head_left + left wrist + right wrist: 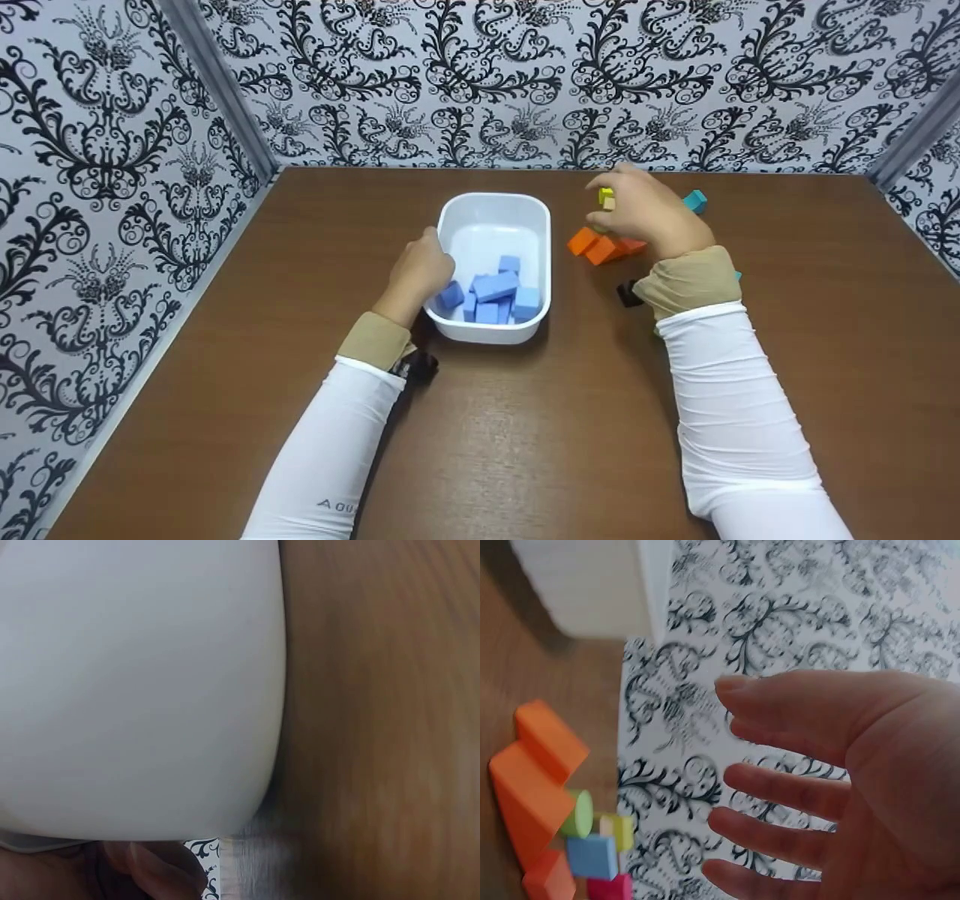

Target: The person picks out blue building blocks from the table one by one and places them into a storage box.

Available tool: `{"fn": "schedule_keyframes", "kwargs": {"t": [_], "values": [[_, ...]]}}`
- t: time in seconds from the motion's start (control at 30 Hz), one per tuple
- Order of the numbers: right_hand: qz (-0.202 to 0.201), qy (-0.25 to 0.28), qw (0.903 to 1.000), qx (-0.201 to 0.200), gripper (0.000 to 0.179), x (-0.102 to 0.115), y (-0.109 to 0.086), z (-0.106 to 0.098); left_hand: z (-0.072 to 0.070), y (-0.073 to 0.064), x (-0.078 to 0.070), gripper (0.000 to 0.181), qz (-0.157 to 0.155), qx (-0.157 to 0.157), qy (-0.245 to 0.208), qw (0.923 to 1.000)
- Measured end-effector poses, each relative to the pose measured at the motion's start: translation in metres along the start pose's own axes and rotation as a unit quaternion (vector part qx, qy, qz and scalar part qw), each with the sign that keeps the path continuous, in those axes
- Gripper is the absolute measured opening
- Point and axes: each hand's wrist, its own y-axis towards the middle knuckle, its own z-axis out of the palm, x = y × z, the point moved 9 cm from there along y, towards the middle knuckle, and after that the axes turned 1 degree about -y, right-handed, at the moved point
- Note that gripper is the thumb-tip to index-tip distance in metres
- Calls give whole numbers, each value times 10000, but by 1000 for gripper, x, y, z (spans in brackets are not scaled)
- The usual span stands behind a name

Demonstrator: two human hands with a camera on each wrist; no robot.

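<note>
The left hand point(421, 268) grips the left rim of a white plastic tub point(487, 334). Inside the tub, toward its near end, lie several blue blocks point(496, 286). The tub's outer wall point(142, 705) fills much of the left wrist view, with the left fingers point(161, 870) at its lower edge. Above a small pile of coloured blocks, the right hand point(651, 211) hovers with fingers spread and nothing between them. That pile has orange blocks point(536, 791), a green cylinder point(577, 814), a blue block point(592, 856), a yellow block point(622, 832) and a pink block point(610, 887).
Behind the right hand a turquoise block point(695, 201) lies on the brown table point(510, 435). A black object point(628, 294) shows by the right wrist. Patterned panels point(495, 82) stand along the table's back and left.
</note>
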Motion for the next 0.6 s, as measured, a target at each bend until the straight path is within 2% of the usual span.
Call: {"fn": "schedule_keyframes", "kwargs": {"t": [0.17,0.37,0.6], "values": [[501,69,9987,-82,55,-22,6,6,0,1,2,65,12,-18,9,10000],[997,-71,9950,-50,58,-43,17,27,0,0,2,64,-71,10,13,10000],[1597,59,9868,279,59,-67,18,50,1,0,1,63,-125,52,-61,9999]]}}
